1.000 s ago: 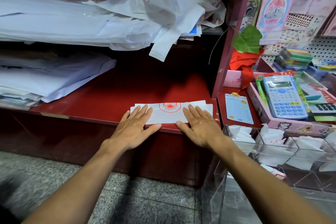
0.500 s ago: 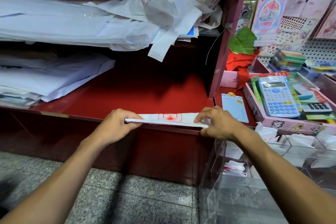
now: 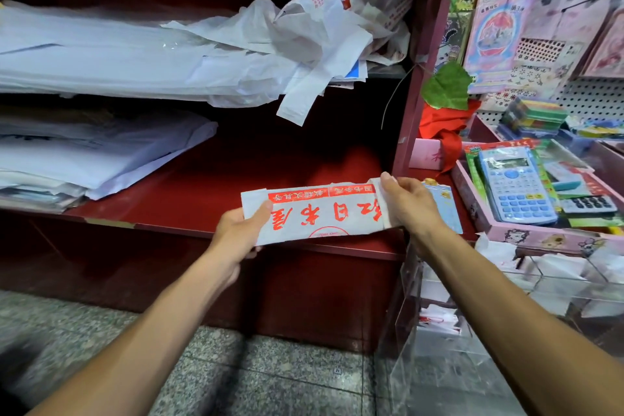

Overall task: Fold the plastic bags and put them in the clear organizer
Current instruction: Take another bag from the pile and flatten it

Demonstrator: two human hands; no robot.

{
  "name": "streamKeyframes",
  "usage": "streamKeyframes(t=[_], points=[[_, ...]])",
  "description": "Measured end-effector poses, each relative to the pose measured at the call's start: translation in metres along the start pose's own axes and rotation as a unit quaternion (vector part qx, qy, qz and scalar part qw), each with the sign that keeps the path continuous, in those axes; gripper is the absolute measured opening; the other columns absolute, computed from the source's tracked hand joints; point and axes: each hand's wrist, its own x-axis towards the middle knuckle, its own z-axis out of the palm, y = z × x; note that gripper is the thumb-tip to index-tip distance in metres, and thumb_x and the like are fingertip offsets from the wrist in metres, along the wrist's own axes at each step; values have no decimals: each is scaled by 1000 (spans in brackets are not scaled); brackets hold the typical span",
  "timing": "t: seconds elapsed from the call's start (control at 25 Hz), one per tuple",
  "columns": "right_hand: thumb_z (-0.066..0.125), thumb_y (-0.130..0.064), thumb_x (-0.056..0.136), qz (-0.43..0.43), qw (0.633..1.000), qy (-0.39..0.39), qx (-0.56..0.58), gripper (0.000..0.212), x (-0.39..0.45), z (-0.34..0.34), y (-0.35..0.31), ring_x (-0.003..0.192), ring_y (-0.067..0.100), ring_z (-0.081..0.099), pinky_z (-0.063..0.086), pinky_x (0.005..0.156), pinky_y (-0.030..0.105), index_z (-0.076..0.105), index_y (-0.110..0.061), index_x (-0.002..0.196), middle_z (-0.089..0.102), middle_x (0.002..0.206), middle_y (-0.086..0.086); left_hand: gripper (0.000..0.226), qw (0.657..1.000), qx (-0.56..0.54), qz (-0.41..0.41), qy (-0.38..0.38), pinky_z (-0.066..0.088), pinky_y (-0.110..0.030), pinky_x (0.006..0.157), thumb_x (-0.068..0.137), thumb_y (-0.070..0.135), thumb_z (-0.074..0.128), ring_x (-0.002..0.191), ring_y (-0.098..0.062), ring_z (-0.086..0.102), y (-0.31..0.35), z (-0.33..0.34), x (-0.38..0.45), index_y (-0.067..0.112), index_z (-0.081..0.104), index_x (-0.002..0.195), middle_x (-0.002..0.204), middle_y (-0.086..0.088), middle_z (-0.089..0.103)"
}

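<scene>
We pinch the folded plastic bag (image 3: pixel 314 213) at both ends, left hand (image 3: pixel 241 228) and right hand (image 3: pixel 407 203), above the red shelf (image 3: pixel 189 192). Slick layers could spring open before reaching the clear organizer (image 3: pixel 506 300) at four o'clock.

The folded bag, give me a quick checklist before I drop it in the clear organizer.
1. Left hand grip on the folded bag: ok.
2. Right hand grip on its other end: ok.
3. Bag lifted off the red shelf: ok.
4. Bag folded into a flat strip: ok, the right end looks slightly loose.
5. Clear organizer within reach at lower right: ok.
6. Free compartment: cannot tell.
</scene>
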Motion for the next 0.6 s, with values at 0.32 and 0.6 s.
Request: streamKeyframes(t=[0.32, 0.6], points=[[52, -33, 92, -293, 875, 44, -384, 35, -27, 9, 12, 108, 31, 57, 43, 90, 43, 55, -20, 124, 59, 122, 3, 25, 989, -39, -107, 99, 24, -12, 37, 99, 23, 42, 27, -9, 37, -2, 26, -3, 14, 61, 85, 65, -3, 61], [60, -25, 86, -217, 809, -203, -508, 67, -42, 30, 23, 138, 26, 38, 33, 110, 39, 33, -23, 148, 38, 154, 4, 11, 982, 33, -177, -65, 24, -12, 39, 88, 18, 62, 34, -8, 45, -2, 32, -23, 10, 67, 94, 54, -1, 66]])
